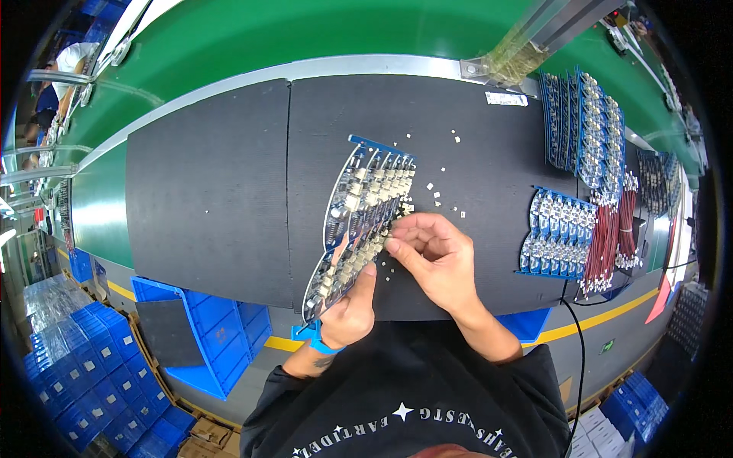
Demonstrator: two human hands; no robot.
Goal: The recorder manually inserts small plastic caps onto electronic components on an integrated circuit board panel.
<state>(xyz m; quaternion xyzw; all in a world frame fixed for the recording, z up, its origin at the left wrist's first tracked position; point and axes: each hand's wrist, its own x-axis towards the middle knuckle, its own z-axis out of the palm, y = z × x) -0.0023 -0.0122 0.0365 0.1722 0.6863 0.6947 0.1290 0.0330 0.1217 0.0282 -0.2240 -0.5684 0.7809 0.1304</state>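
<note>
A blue circuit board panel (374, 179) with rows of cream-coloured connectors is tilted up over the black mat. My left hand (350, 314), with a blue band at its wrist, grips the panel's lower end, thumb along the right edge. My right hand (439, 259) is at that same edge, thumb and forefinger pinched together against the connectors. Whatever sits between those fingertips is too small to make out. Small white pieces (430, 186) are scattered on the mat beside the panel, some partly hidden behind it and my right hand.
The black mat (206, 191) covers the green bench. At the right stand upright board panels (599, 137), a flat-lying stack of panels (557, 233) and bundled red wires (603, 248). A metal post (519, 57) rises at the back. Below the front edge is a blue crate (221, 328).
</note>
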